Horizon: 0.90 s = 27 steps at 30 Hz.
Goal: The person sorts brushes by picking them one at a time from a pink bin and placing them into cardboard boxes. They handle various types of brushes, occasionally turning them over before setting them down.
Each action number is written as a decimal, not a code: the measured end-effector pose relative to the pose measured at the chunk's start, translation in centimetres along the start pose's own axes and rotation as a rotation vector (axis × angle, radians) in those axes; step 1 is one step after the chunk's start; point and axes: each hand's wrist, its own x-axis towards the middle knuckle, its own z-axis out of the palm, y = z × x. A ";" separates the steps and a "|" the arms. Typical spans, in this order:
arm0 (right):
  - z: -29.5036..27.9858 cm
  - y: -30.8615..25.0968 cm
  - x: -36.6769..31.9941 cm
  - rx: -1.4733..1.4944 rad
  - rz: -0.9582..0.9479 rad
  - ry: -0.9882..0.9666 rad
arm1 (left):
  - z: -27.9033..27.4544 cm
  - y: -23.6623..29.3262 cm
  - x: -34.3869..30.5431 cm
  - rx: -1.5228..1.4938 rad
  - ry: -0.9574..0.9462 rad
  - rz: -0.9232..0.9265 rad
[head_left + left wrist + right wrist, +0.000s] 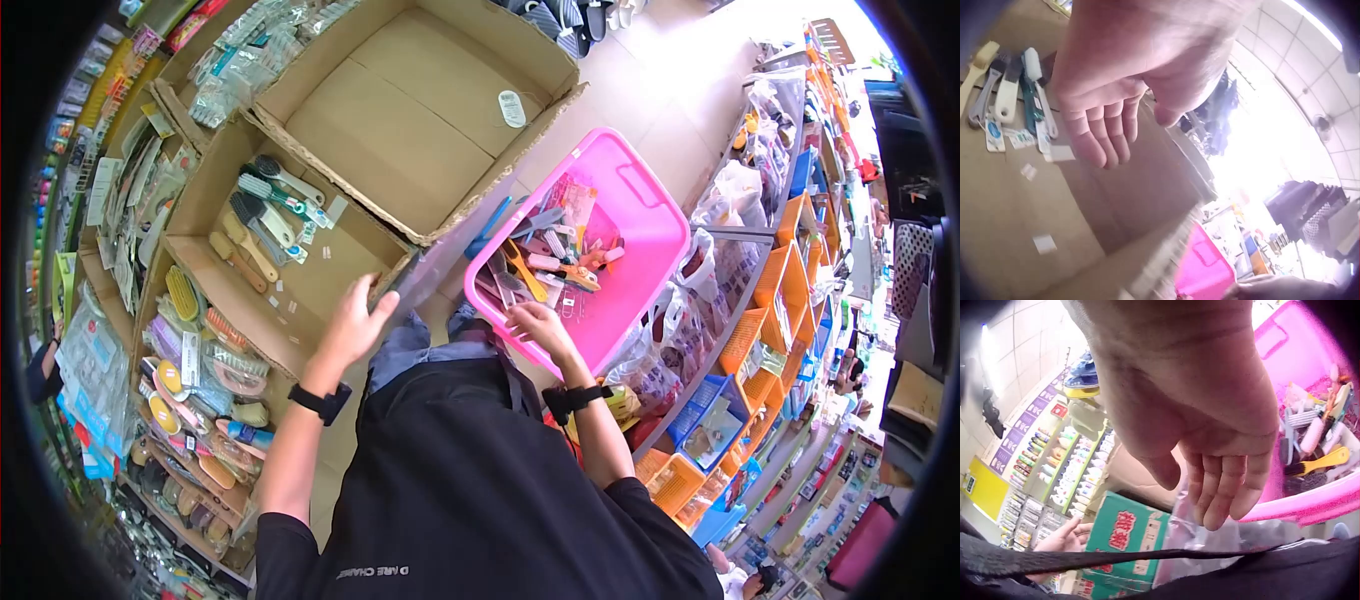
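Observation:
My left hand point(355, 318), fingers loosely bent and holding nothing, hovers by the near right edge of a cardboard box point(330, 255). Inside lie several tagged brushes, including a white-handled brush point(274, 226), a green-handled brush point(285, 201) and a wooden one point(250, 246). In the left wrist view, these brushes point(1009, 94) are beyond the fingers. Over the near rim of a pink plastic tub point(640, 240) is my right hand point(540, 328), relaxed with nothing in it. The tub contains mixed brushes and combs, among them a yellow-handled brush point(1325, 462).
A larger cardboard box point(420, 95) behind holds one white tag point(512, 109). Packaged brushes point(205, 390) crowd the left side. Bagged goods point(680, 310) and orange baskets point(770, 280) line the right. A green printed carton point(1129, 537) shows in the right wrist view.

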 end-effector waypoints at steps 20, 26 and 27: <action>-18.2 11.7 16.9 0.293 0.346 0.480 | 1.8 3.5 0.0 0.418 0.048 -0.108; -19.3 14.6 18.1 0.476 0.228 0.299 | 2.1 3.8 0.1 0.434 0.053 -0.113; -18.7 13.7 17.3 0.485 0.212 0.284 | 2.1 3.8 0.1 0.427 0.054 -0.110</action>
